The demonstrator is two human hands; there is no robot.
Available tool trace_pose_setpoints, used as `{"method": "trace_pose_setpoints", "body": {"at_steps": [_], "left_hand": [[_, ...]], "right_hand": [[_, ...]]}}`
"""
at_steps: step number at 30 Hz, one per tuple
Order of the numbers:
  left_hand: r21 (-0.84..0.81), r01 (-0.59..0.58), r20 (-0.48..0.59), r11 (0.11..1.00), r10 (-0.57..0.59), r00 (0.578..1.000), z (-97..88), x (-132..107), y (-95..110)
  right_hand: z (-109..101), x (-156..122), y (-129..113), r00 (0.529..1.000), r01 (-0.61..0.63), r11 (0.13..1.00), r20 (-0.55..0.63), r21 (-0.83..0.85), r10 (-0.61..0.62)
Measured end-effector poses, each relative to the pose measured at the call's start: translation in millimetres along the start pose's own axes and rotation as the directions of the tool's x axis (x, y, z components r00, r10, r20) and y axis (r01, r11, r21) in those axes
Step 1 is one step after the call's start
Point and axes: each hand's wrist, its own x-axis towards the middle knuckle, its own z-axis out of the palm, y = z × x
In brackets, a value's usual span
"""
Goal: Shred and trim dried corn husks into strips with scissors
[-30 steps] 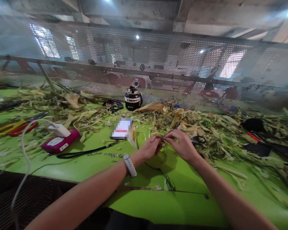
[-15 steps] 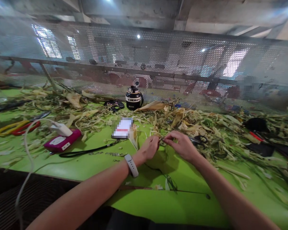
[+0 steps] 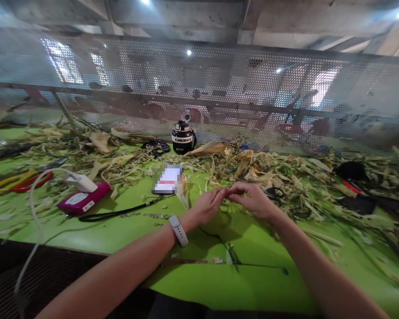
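Observation:
Over the green table (image 3: pixel 252 283) my left hand (image 3: pixel 210 204) and my right hand (image 3: pixel 251 199) meet fingertip to fingertip. Both are closed in a pinch, and whatever lies between the fingers is too small and hidden to name. A pale band with a watch-like strap (image 3: pixel 178 231) circles my left wrist. Below the hands a thin dark green strand (image 3: pixel 231 256) lies on the tabletop. Black-handled scissors (image 3: pixel 275 193) rest just behind my right hand, partly covered by it. Left of my hands are a phone (image 3: pixel 168 179) and a dry pale husk (image 3: pixel 182 197).
Heaped husk strips (image 3: pixel 269 170) run along the back. A black bottle (image 3: pixel 182 138) stands before a perforated screen (image 3: pixel 199 79). At left are a magenta power strip (image 3: pixel 84 200) with a white plug and cable, and yellow and red handled tools (image 3: pixel 23 181). Another person's fingertips show at the far left edge.
My left hand's fingers have straightened somewhat and now meet the right fingertips, where a small gap with something thin showed before. The whole view has shifted slightly.

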Motion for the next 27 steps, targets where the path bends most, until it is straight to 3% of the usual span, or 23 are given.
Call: {"method": "trace_pose_setpoints", "body": {"at_steps": [9,21,24,27], "left_hand": [[-0.11,-0.008,0.075,0.994,0.016,0.997,-4.8,-6.7,9.9],[-0.124,-0.008,0.114,0.992,0.022,0.993,-3.9,-6.8,11.6],[-0.13,0.008,0.081,0.992,0.003,0.997,-3.8,-6.1,11.7],[-0.161,0.03,0.055,0.987,-0.021,0.998,-3.9,-5.5,11.0]], "right_hand": [[-8.0,-1.8,-8.1,0.994,-0.104,0.972,0.056,0.213,0.094],[-8.7,-2.5,-8.9,0.988,-0.134,0.967,0.103,0.217,0.114],[-6.7,-1.9,-6.5,0.99,-0.14,0.975,0.04,0.171,0.136],[-4.7,-1.1,-4.5,0.984,-0.126,0.982,-0.108,0.138,0.141]]}}
